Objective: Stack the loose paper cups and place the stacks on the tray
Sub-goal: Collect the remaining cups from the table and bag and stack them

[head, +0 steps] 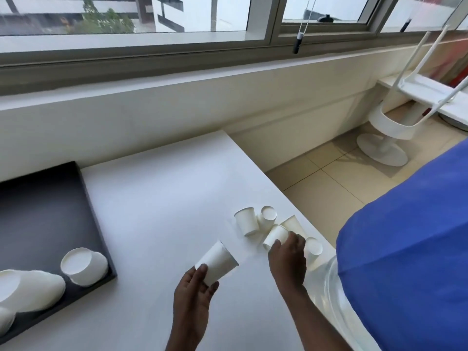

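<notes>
My left hand [196, 295] grips a white paper cup [217, 262] by its base, tilted with the mouth pointing up and right, over the white table [157, 198]. My right hand [287, 259] grips another white cup [274, 236] lying on its side in a cluster of loose cups. In that cluster an upright cup [247, 221], a cup on its side [267, 217], a tipped cup [293, 224] and one more cup [313, 247] behind my fingers lie near the table's right edge. A dark tray [45, 211] at the left holds stacks of white cups [84, 266] lying down.
A second stack [33, 290] lies at the tray's near left corner. The table's right edge drops to a tiled floor. A white swivel chair [385, 133] stands at the far right. A blue garment [410, 249] fills the right foreground. A window sill runs along the back.
</notes>
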Demonstrator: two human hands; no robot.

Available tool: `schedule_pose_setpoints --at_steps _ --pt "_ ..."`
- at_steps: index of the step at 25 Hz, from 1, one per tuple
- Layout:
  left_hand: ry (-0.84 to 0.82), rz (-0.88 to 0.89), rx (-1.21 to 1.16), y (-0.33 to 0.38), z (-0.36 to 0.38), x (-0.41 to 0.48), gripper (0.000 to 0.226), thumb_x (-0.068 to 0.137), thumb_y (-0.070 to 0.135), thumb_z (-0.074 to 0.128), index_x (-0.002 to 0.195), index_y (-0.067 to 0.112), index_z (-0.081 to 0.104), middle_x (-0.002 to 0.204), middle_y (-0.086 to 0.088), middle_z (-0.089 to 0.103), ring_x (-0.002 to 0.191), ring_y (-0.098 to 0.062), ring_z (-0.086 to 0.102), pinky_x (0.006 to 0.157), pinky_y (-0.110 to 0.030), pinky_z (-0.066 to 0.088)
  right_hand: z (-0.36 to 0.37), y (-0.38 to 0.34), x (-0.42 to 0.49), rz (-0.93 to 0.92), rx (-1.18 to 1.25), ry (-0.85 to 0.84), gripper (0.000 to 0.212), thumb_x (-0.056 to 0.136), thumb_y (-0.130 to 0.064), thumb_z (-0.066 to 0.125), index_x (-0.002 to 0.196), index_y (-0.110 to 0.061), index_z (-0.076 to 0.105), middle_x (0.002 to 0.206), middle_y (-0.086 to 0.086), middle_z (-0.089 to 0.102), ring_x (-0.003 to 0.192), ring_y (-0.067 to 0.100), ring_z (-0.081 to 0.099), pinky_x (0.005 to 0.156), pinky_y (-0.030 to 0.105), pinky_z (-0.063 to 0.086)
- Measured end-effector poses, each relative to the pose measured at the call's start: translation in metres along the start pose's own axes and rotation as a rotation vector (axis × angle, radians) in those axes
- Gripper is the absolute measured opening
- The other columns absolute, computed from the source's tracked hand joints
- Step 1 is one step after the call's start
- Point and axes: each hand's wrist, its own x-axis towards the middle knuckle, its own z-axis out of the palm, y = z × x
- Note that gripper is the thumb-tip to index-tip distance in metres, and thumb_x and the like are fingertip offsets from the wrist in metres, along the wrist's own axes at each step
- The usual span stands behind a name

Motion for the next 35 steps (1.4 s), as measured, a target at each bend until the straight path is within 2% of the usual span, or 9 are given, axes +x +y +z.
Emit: schedule_pose_setpoints --at_steps 8,13,16,19,23,25,27,31,35 --pt "0.258 0.106 -0.231 0.053 -0.018 -0.003 0.032 0.093 0.04 0.057 0.106 0.012 0.063 0.101 -0.004 0.065 0.092 -0.021 0.063 0.071 -0.035 0.05 0.029 0.0 0.035 0.016 -0.133 -0.208 0.03 0.089 -0.011 0.054 0.116 0.001 0.047 0.111 0.024 0.052 0.095 0.045 0.06 0.074 0.045 0.05" --pt "0.371 0.146 -0.383 0.056 -0.013 0.002 0.027 0.086 0.03 0.066 0.102 0.009 0.063 0.109 -0.007 0.065 0.095 -0.019 0.064 0.084 -0.036 0.05 0.014 -0.028 -0.016 0.164 0.32 -0.205 0.014 0.085 -0.012 0.046 0.084 -0.008 0.059 0.079 0.015 0.066 0.08 0.04 0.061 0.07 0.043 0.053" --pt "0.395 0.169 -0.449 0.051 -0.011 0.008 0.043 0.074 0.027 0.074 0.111 0.007 0.063 0.122 -0.011 0.065 0.108 -0.024 0.064 0.092 -0.039 0.05 -0.008 -0.064 -0.065 0.147 0.581 -0.239 0.018 0.088 -0.011 0.047 0.081 -0.015 0.063 0.062 0.005 0.067 0.057 0.023 0.065 0.055 0.023 0.052" --pt "0.362 0.169 -0.441 0.039 -0.007 0.012 0.049 0.072 0.031 0.079 0.111 0.006 0.062 0.127 -0.024 0.062 0.117 -0.036 0.061 0.08 -0.039 0.05 -0.007 -0.093 -0.104 0.106 0.718 -0.289 0.018 0.09 -0.008 0.05 0.082 -0.015 0.064 0.056 0.004 0.065 0.048 0.013 0.063 0.046 0.014 0.045" --pt "0.32 0.042 -0.46 0.036 -0.002 0.009 0.076 0.061 0.038 0.086 0.12 0.0 0.059 0.109 -0.028 0.063 0.087 -0.038 0.067 0.073 -0.042 0.055 0.01 -0.106 -0.126 -0.104 0.683 -0.493 0.023 0.093 -0.026 0.046 0.076 -0.016 0.059 0.06 0.002 0.064 0.058 0.014 0.064 0.059 0.035 0.054" --pt "0.291 0.056 -0.516 0.04 -0.002 0.009 0.067 0.07 0.034 0.078 0.123 -0.002 0.057 0.112 -0.025 0.063 0.085 -0.033 0.07 0.075 -0.04 0.056 0.01 -0.106 -0.116 -0.193 0.728 -0.659 0.032 0.091 -0.039 0.043 0.079 -0.015 0.061 0.066 0.004 0.065 0.061 0.018 0.064 0.058 0.04 0.054" --pt "0.305 0.131 -0.543 0.043 -0.006 0.011 0.044 0.079 0.026 0.07 0.116 0.004 0.058 0.124 -0.021 0.061 0.101 -0.03 0.067 0.083 -0.041 0.054 0.008 -0.102 -0.088 -0.18 0.807 -0.616 0.024 0.09 -0.038 0.051 0.087 -0.021 0.068 0.078 0.0 0.069 0.064 0.015 0.064 0.059 0.032 0.052" --pt "0.3 0.19 -0.554 0.053 -0.013 0.009 0.032 0.079 0.023 0.067 0.108 0.013 0.06 0.122 -0.011 0.062 0.116 -0.028 0.059 0.095 -0.041 0.048 0.03 -0.076 0.014 -0.099 0.365 0.077 0.029 0.083 -0.004 0.061 0.111 0.0 0.06 0.112 0.023 0.059 0.096 0.04 0.06 0.081 0.038 0.047" --pt "0.291 0.197 -0.536 0.056 -0.021 0.009 0.035 0.077 0.024 0.067 0.109 0.013 0.06 0.121 -0.011 0.062 0.112 -0.027 0.06 0.091 -0.04 0.049 0.046 -0.057 0.08 -0.054 -0.136 -0.116 0.047 0.078 -0.003 0.053 0.125 -0.001 0.045 0.127 0.029 0.039 0.104 0.048 0.046 0.084 0.05 0.043"
